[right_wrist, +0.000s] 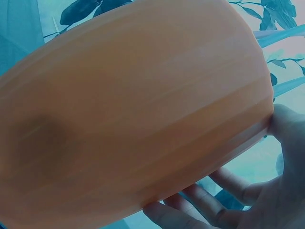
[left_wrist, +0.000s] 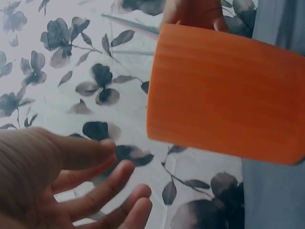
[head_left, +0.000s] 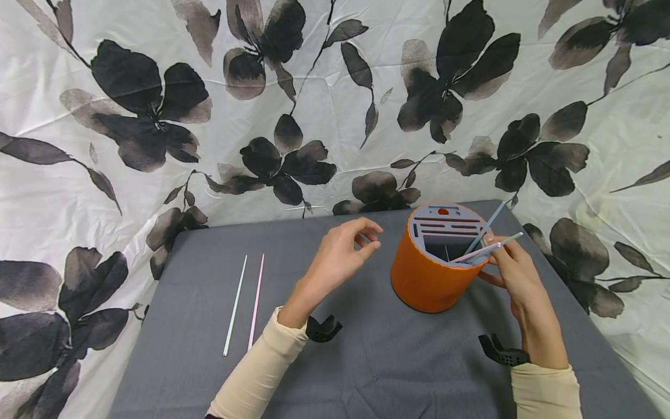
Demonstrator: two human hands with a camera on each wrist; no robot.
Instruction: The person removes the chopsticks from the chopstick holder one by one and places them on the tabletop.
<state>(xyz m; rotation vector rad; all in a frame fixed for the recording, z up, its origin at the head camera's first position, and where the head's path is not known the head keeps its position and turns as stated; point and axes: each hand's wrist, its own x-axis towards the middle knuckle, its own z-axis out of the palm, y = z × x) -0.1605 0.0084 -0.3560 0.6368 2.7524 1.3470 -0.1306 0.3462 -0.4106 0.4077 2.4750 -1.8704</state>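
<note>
- Head view: an orange round organizer (head_left: 429,279) with a grey slotted insert (head_left: 445,223) stands upright on the grey surface (head_left: 377,343), toward its far right corner.
- A blue stick (head_left: 487,226), a pale pink stick (head_left: 478,252) and a pale green stick (head_left: 513,238) lean out over the organizer's right rim, on the side of the open compartment (head_left: 437,244).
- The right hand (head_left: 515,273) holds the organizer from its right side, close against the leaning sticks. In the right wrist view its thumb meets the rim while its bent fingers (right_wrist: 202,200) rest along the outer wall; whether it also pinches any stick cannot be told.
- The left hand (head_left: 342,249) is raised to the left of the organizer, apart from it. Its fingers (left_wrist: 119,176) are loosely bent and spread, with nothing between them and the thumb.
- Toward the surface's left edge lie a whitish-green stick (head_left: 235,305) and a bright pink stick (head_left: 256,302), side by side, apart and nearly parallel. The bright pink one ends right by the cream left sleeve (head_left: 262,369).
- Beyond the surface's far edge hangs a white cloth (head_left: 340,105) printed with dark flowers.
- Black mounts (head_left: 323,329) sit at both wrists.
</note>
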